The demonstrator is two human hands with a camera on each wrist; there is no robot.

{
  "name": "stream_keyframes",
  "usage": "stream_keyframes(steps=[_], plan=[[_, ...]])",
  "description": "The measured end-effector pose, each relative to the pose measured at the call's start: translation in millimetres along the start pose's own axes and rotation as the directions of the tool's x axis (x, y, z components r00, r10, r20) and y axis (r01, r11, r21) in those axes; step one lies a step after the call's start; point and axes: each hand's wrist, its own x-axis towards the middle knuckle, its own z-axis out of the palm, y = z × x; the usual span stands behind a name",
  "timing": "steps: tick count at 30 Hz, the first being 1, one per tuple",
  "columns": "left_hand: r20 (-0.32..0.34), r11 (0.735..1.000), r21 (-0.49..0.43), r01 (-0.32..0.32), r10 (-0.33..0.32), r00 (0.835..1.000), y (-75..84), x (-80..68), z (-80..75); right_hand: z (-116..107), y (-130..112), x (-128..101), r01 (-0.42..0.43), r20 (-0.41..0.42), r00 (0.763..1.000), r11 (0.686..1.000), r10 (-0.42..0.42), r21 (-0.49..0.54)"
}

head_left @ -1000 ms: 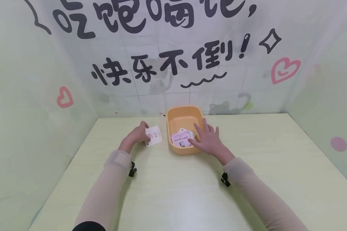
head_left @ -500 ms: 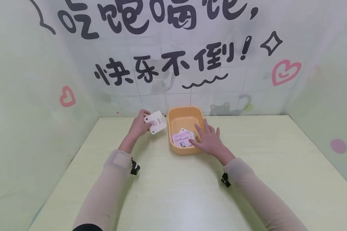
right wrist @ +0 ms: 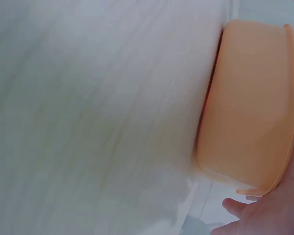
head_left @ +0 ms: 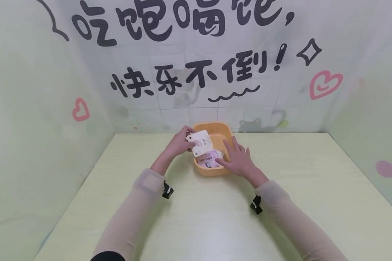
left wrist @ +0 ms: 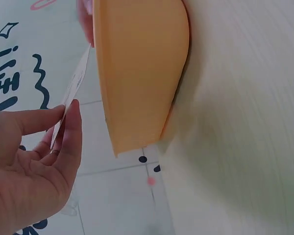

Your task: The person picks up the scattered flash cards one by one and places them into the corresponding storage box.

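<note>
My left hand [head_left: 180, 142] pinches a white card [head_left: 203, 139] printed with the word "ear" between thumb and fingers, over the left side of an orange plastic basket [head_left: 215, 172]. In the left wrist view the card [left wrist: 74, 85] is seen nearly edge-on, above the level of the basket's rim. Inside the basket lie a pink-and-white "penguin" card [head_left: 209, 156] and another pale card, partly covered. My right hand [head_left: 241, 159] rests across the basket's right rim with its fingers spread, the thumb reaching in over the penguin card.
A pale wood-grain table [head_left: 196, 214] bears the basket close to its back edge. Behind it rises a white wall covering [head_left: 170, 119] with large black Chinese characters. Side walls [head_left: 372, 152] stand at left and right.
My left hand has lifted the ear card from beside the basket and carried it right, over the basket. My right hand has stayed at the right rim.
</note>
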Motion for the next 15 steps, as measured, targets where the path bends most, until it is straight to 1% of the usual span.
stream_keyframes(steps=[2,5,7,8,10,12,13,15], plan=[[0.06,1.0,0.025,0.004,-0.005,0.998,1.5,0.4,6.9,-0.8,1.4,0.1,-0.012,-0.02,1.0,0.999,0.013,0.047],[0.139,0.996,0.087,0.013,-0.025,0.99,3.0,-0.1,12.6,-3.9,5.8,0.6,-0.033,-0.056,0.998,0.994,0.039,0.109],[0.164,0.992,0.124,0.018,-0.039,0.986,4.7,-1.4,11.2,-9.3,10.6,1.5,-0.046,-0.077,0.995,0.989,0.058,0.14],[0.164,0.989,0.148,0.016,-0.041,0.986,5.6,-2.1,8.7,-13.7,13.4,2.1,-0.054,-0.084,0.994,0.988,0.066,0.146],[0.144,0.98,0.198,0.009,-0.039,0.989,7.7,-3.1,1.0,-25.0,19.6,3.0,-0.064,-0.089,0.993,0.988,0.076,0.138],[0.096,0.957,0.288,-0.007,-0.022,0.995,10.2,-3.6,-9.7,-40.2,27.1,3.8,-0.08,-0.08,0.993,0.989,0.09,0.121],[0.065,0.941,0.338,-0.011,-0.011,0.998,11.3,-3.5,-15.4,-48.8,31.3,4.1,-0.082,-0.076,0.993,0.991,0.09,0.105],[0.0,0.893,0.45,-0.01,0.011,1.0,13.3,-3.1,-26.9,-66.2,41.0,4.7,-0.078,-0.062,0.995,0.995,0.081,0.059]])
